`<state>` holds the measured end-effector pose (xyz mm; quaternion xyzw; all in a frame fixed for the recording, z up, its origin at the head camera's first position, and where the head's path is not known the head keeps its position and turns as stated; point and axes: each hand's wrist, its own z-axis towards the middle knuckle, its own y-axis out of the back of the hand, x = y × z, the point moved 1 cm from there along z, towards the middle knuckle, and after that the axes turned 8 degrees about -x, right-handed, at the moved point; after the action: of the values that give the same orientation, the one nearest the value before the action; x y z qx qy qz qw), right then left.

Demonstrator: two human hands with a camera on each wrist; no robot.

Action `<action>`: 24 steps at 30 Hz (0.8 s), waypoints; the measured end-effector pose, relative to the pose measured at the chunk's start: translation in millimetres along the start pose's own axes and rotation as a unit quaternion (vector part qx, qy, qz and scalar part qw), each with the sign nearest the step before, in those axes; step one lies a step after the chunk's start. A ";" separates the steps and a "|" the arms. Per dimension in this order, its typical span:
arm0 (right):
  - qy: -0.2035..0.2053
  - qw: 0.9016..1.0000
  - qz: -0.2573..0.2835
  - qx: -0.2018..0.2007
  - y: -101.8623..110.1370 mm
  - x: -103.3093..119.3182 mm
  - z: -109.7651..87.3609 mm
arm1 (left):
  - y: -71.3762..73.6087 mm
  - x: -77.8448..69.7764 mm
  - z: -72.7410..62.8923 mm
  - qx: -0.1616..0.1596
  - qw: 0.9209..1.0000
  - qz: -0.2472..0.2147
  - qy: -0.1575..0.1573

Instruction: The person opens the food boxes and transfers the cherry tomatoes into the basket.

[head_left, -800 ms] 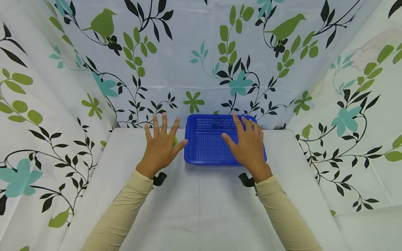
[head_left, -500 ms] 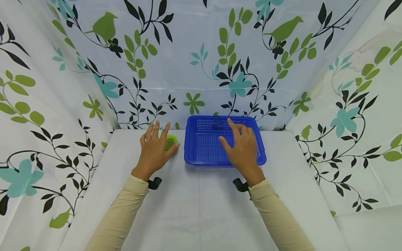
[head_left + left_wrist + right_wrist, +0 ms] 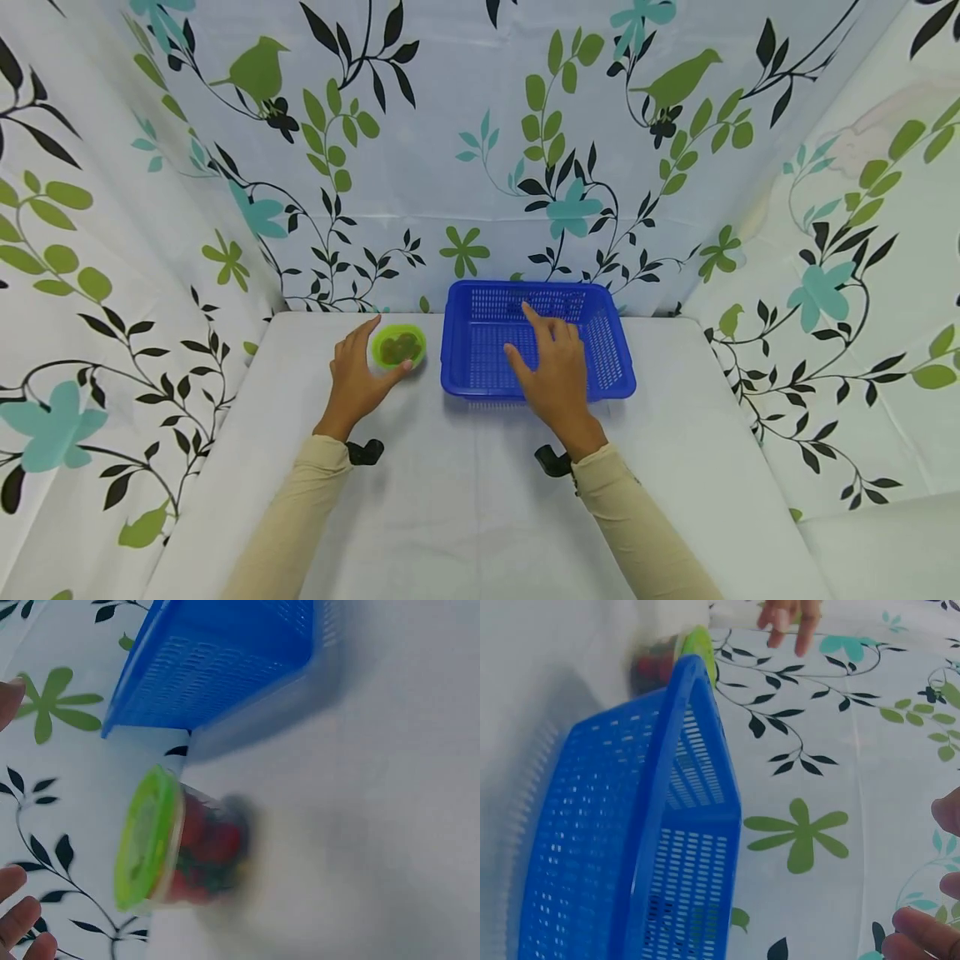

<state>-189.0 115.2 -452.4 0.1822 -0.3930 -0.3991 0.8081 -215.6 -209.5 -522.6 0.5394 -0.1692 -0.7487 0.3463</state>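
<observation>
Holding left thumb and fingers (image 3: 362, 335) apart near tub (image 3: 398, 347) on white surface (image 3: 465, 483), and right thumb and fingers (image 3: 537, 323) apart too, near basket (image 3: 483, 389).

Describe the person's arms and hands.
The left sleeve and right sleeve are long, plain and beige. The left hand and right hand are bare. A small black device shows at the left sleeve's cuff, a similar device at the right's.
</observation>
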 end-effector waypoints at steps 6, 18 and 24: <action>-0.005 1.000 0.017 0.000 -6.6 5.3 -6.6 | -14.6 30.0 -5.0 0.011 0.995 -0.071 0.067; -0.010 0.999 0.045 0.009 -21.3 16.0 -19.7 | -45.6 74.4 -18.3 0.041 0.964 -0.180 0.191; -0.009 0.997 0.076 0.000 -32.5 22.6 -29.8 | -48.9 87.6 -18.2 0.051 0.948 -0.246 0.195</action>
<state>-173.6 76.9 -479.7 0.1484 -0.4127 -0.3384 0.8325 -230.9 -234.4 -620.3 0.7163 0.0019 -0.6815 0.1496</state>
